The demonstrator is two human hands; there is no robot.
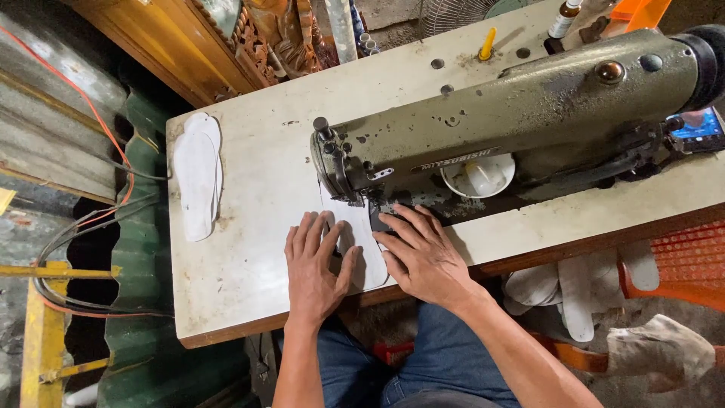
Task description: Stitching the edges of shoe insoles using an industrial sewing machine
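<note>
A white sole-shaped piece (361, 240) lies flat on the table under the needle end of an olive-green sewing machine (521, 121). My left hand (313, 264) rests palm down on the piece's left side, fingers spread toward the machine. My right hand (423, 253) presses flat on its right side, fingertips close to the presser foot (361, 198). Neither hand grips anything; both lie open on the white piece.
A stack of white soles (198, 175) lies at the table's left end (249, 113). A white bowl (477, 175) sits beneath the machine arm. More white soles (563, 291) sit in an orange crate (680, 261) at right. Cables (83, 249) and green corrugated sheet (140, 227) lie left.
</note>
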